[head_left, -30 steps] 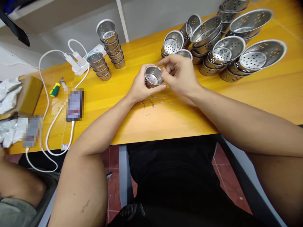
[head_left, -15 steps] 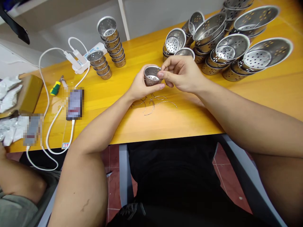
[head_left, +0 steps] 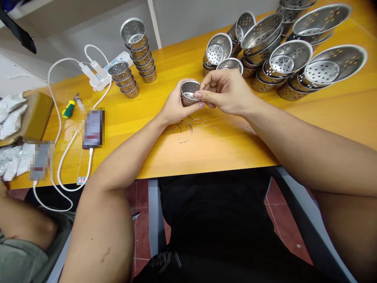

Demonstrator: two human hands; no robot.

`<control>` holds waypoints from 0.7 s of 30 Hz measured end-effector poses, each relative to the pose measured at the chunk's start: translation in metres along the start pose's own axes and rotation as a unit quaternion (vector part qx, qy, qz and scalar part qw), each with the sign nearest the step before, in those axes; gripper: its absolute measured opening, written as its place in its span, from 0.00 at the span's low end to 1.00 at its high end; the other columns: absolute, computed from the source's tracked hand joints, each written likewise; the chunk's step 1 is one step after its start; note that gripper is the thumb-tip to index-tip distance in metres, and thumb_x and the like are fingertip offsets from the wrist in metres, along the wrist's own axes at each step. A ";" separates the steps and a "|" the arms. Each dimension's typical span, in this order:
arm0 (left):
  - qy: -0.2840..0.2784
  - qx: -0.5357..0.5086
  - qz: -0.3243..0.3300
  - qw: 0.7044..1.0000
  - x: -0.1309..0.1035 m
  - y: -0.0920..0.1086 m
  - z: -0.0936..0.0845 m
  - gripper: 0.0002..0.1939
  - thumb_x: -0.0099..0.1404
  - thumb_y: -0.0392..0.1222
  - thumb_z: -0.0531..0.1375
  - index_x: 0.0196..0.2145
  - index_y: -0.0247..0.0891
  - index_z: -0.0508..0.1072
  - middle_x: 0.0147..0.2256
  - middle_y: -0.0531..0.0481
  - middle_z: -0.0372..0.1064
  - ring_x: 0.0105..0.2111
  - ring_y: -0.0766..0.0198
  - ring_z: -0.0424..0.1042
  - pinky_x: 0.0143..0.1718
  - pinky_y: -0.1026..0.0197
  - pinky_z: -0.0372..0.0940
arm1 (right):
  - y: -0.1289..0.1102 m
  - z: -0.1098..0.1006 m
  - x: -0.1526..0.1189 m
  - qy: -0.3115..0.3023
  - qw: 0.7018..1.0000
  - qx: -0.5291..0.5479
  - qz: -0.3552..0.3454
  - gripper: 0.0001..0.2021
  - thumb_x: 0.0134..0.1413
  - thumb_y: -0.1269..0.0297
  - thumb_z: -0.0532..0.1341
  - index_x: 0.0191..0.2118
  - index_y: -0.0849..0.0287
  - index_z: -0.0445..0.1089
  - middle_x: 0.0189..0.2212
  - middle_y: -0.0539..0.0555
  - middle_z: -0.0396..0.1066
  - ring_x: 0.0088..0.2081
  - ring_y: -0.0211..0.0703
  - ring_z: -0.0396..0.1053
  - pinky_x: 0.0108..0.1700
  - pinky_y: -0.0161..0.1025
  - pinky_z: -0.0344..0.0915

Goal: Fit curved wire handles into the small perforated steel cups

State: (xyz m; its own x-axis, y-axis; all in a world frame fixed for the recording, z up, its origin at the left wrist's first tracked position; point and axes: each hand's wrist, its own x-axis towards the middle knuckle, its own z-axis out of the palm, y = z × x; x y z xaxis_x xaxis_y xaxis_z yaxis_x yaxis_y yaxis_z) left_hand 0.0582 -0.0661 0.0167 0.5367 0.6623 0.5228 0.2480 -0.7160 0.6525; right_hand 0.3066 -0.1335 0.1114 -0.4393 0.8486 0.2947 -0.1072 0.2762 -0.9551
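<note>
A small perforated metal cup [head_left: 191, 96] is wrapped in my left hand [head_left: 172, 104], its open mouth tilted up toward me. My right hand [head_left: 226, 92] is at the cup's right rim, thumb and forefinger pinched together there. Whatever lies between those fingertips is too small to make out. On the table just below both hands lie several thin curved wires [head_left: 188, 133]. Behind my right hand, another perforated cup [head_left: 231, 65] is partly hidden by it.
Stacks of perforated cups [head_left: 290, 59] fill the back right of the yellow table [head_left: 206, 157]; taller stacks [head_left: 134, 37] stand back left. Leftward are a power strip [head_left: 101, 80], white cables, a green-yellow screwdriver [head_left: 69, 109], two phones [head_left: 93, 129] and a cardboard box [head_left: 38, 116]. Another person's arm [head_left: 23, 220] shows at left.
The pinched fingers of my right hand have shifted very slightly left and down at the cup's rim. My left hand keeps its hold, and the wires lie as before.
</note>
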 end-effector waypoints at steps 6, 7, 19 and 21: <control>0.017 0.000 -0.014 1.000 0.000 0.006 0.000 0.49 0.73 0.80 0.74 0.72 0.41 0.69 0.64 0.40 0.78 0.66 0.47 0.83 0.80 0.32 0.72 | 0.005 0.000 0.002 0.019 0.998 -0.054 -0.007 0.37 0.40 0.19 0.90 0.35 0.45 0.80 0.27 0.50 0.76 0.29 0.51 0.69 0.25 0.49 0.70; 0.020 -0.001 -0.019 1.000 0.000 0.007 0.001 0.50 0.72 0.81 0.74 0.72 0.42 0.69 0.64 0.40 0.78 0.66 0.46 0.82 0.80 0.32 0.73 | 0.006 0.000 0.002 0.025 0.997 -0.070 -0.011 0.38 0.41 0.18 0.89 0.36 0.44 0.80 0.28 0.51 0.77 0.30 0.53 0.71 0.27 0.51 0.72; 0.096 -0.021 -0.059 0.993 0.001 -0.013 0.003 0.56 0.68 0.82 0.75 0.77 0.48 0.63 0.70 0.36 0.76 0.69 0.45 0.82 0.80 0.34 0.73 | -0.005 -0.010 -0.008 0.054 0.959 -0.273 -0.055 0.33 0.58 0.19 0.80 0.55 0.37 0.86 0.62 0.57 0.83 0.54 0.68 0.79 0.60 0.66 0.79; 0.089 -0.009 -0.055 0.994 0.000 -0.016 0.002 0.56 0.70 0.81 0.74 0.79 0.47 0.61 0.71 0.35 0.75 0.70 0.45 0.81 0.80 0.35 0.73 | -0.005 -0.010 -0.008 0.049 0.962 -0.263 -0.056 0.34 0.56 0.22 0.83 0.59 0.35 0.86 0.63 0.56 0.83 0.55 0.68 0.79 0.64 0.66 0.77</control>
State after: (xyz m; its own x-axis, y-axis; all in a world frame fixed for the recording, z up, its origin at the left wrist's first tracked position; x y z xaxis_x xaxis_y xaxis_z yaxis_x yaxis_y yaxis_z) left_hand 0.0561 -0.0551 0.0047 0.3556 0.7656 0.5361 0.2811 -0.6346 0.7199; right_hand 0.3201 -0.1371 0.1144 -0.3624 0.8311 0.4218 0.3290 0.5375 -0.7764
